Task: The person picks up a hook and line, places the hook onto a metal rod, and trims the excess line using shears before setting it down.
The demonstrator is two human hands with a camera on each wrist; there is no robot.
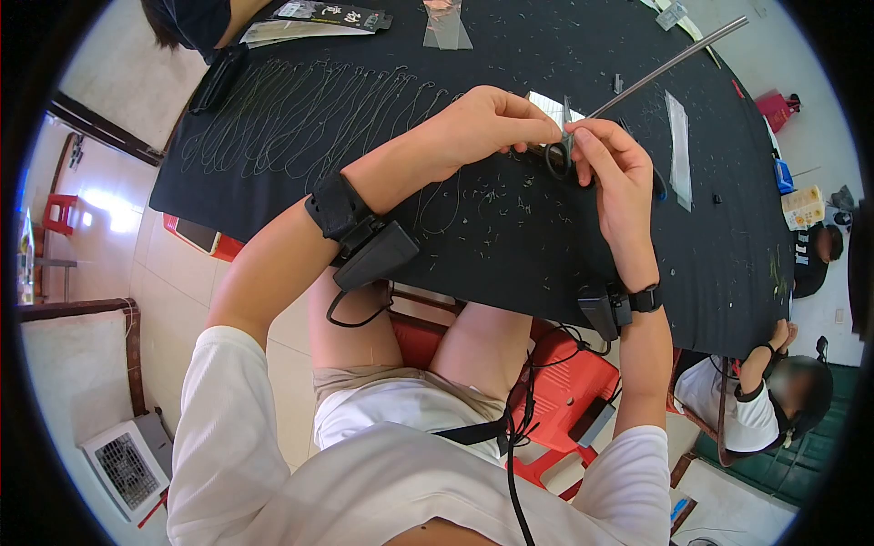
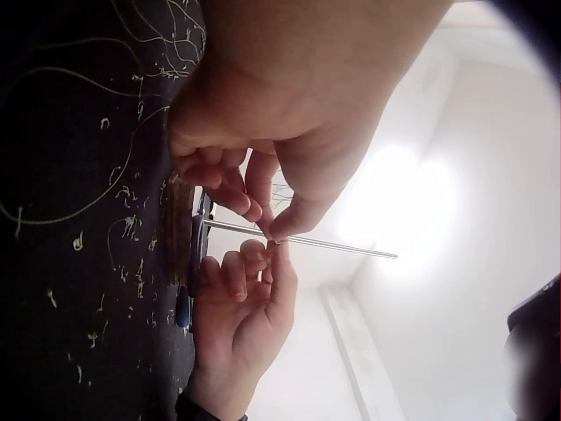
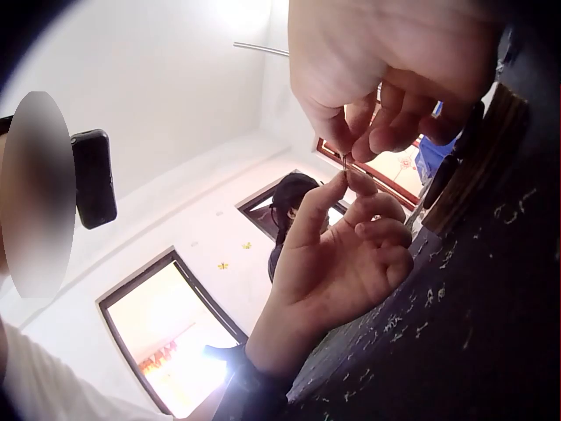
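Above the black-covered table, my left hand point(image 1: 492, 123) and right hand point(image 1: 621, 173) meet fingertip to fingertip. Between them, thumb and forefinger of each hand pinch a small thin piece point(image 3: 345, 165), seen in the right wrist view; I cannot tell its kind. Just below the fingertips, black-handled scissors point(image 1: 557, 162) show in the head view. A slim metal rod point(image 1: 675, 62) rises at a slant from behind the hands. In the right wrist view, a wooden block point(image 3: 473, 167) sits on the table beneath the right hand.
Many looped thin lines point(image 1: 300, 114) lie in a row on the left of the table point(image 1: 510, 264). Small clippings point(image 1: 523, 205) are scattered before me. A clear plastic strip point(image 1: 678, 150) lies to the right, and packets point(image 1: 314, 20) at the far left. Other people sit around the table.
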